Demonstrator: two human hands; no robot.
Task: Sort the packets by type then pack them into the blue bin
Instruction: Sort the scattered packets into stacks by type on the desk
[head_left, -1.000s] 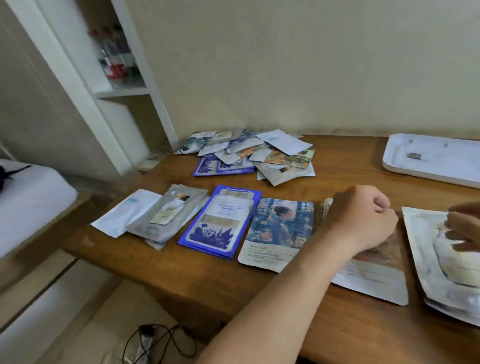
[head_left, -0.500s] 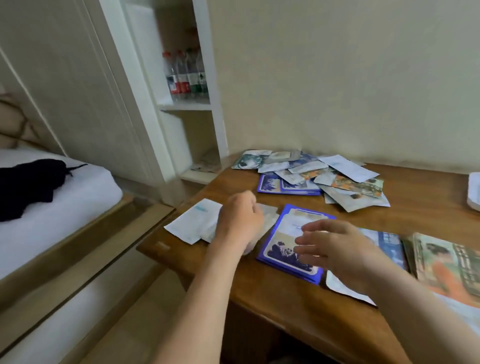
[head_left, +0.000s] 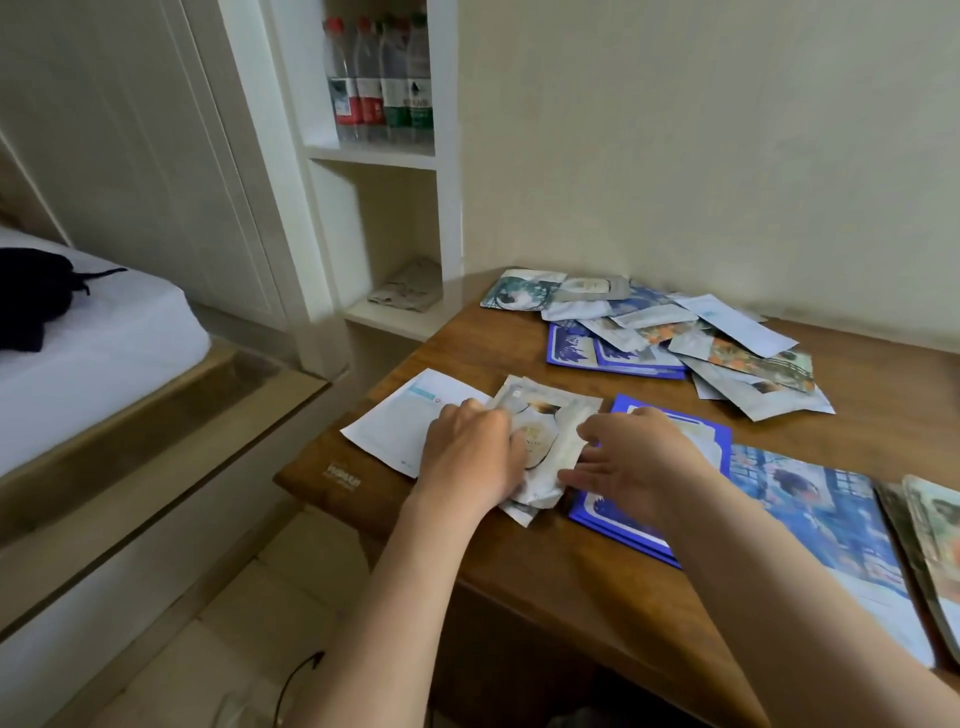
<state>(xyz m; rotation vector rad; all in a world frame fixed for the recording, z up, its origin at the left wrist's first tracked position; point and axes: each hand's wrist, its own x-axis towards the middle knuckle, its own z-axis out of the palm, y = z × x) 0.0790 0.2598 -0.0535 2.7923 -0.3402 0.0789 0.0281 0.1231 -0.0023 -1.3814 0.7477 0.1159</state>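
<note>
At the near left corner of the brown wooden table (head_left: 857, 415), a small stack of silver-grey foil packets with a pale oval label (head_left: 550, 431) lies between the two hands. Its long axis runs roughly from 6 to 12 o'clock, leaning a little toward 1.

The left hand (head_left: 470, 454) sits at the stack's 9 o'clock edge. Its knuckles are up and its fingers curl down onto the foil, apparently gripping that side; the thumb is hidden. The right hand (head_left: 636, 457) reaches in from 3 o'clock with its fingers nearly straight and spread. Their tips touch the stack's right edge and hold nothing. Its palm lies over a stack of blue-bordered flat packets with white panels (head_left: 696, 441) just beside the foil ones.

A white flat paper packet with a small blue mark (head_left: 400, 421) lies at 9 o'clock, partly under the left hand. A loose heap of mixed unsorted packets (head_left: 675, 338) sits at about 1 o'clock, well apart.

Both hands are equally near the foil stack, each facing one of its long edges. A squeeze across the short axis looks like the natural way to square the stack or lift it. The blue bin is not in view, so the direction of any carry cannot be judged.
</note>
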